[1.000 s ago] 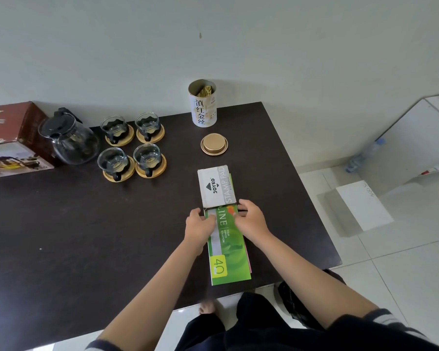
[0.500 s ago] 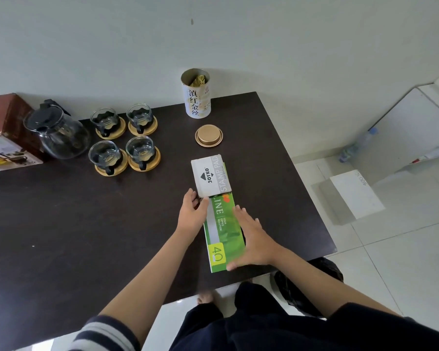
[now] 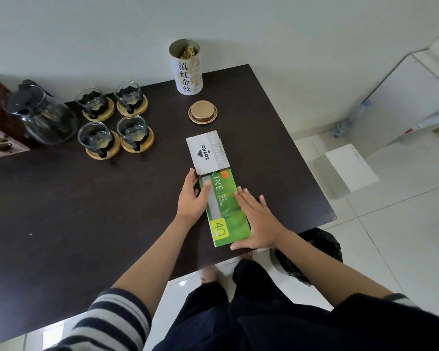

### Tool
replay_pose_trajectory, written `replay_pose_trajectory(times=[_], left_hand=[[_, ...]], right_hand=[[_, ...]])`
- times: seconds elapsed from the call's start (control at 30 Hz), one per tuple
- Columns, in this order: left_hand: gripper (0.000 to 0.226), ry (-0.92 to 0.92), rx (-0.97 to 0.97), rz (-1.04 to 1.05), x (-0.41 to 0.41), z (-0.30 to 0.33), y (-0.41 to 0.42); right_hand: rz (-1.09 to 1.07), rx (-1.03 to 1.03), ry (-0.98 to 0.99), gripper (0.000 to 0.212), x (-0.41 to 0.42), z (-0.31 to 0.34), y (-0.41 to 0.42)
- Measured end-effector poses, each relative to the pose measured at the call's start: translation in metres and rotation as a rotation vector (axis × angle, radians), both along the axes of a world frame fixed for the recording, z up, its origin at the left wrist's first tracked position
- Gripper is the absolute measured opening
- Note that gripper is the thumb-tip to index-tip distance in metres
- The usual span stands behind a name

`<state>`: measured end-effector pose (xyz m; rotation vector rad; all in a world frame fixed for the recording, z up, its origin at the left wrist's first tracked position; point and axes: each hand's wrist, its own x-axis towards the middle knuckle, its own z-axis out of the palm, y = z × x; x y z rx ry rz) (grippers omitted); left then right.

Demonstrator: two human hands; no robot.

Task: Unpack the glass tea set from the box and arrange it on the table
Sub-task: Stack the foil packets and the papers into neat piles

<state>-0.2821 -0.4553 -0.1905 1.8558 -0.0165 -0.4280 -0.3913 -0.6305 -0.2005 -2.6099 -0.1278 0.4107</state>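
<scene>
The white box (image 3: 208,153) lying on the green packet (image 3: 224,210) bears the brand "JOYKO" under a small triangle mark, and "STAMP PAD" in grey letters along its side. The green packet shows the letters "INE", the small line "YOUR OFFICE SOLUTION", and "40" on a yellow square. The white tin (image 3: 188,72) carries four black Chinese characters, 滇红金丝
</scene>
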Motion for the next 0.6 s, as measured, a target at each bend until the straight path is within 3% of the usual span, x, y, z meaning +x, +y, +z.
replay_pose_trajectory(times=[0.27, 0.37, 0.6], left_hand=[[0.075, 0.008, 0.005, -0.057, 0.001, -0.003, 0.0], [0.074, 0.013, 0.013, -0.041, 0.005, -0.001, 0.0], [0.06, 0.04, 0.058, 0.103, 0.035, 0.007, -0.01]], right_hand=[[-0.027, 0.005, 0.012, 0.14, 0.002, 0.001, 0.003], [-0.114, 0.144, 0.071, 0.146, 0.013, 0.011, 0.006], [-0.531, 0.526, 0.08, 0.099, 0.089, 0.032, 0.015]])
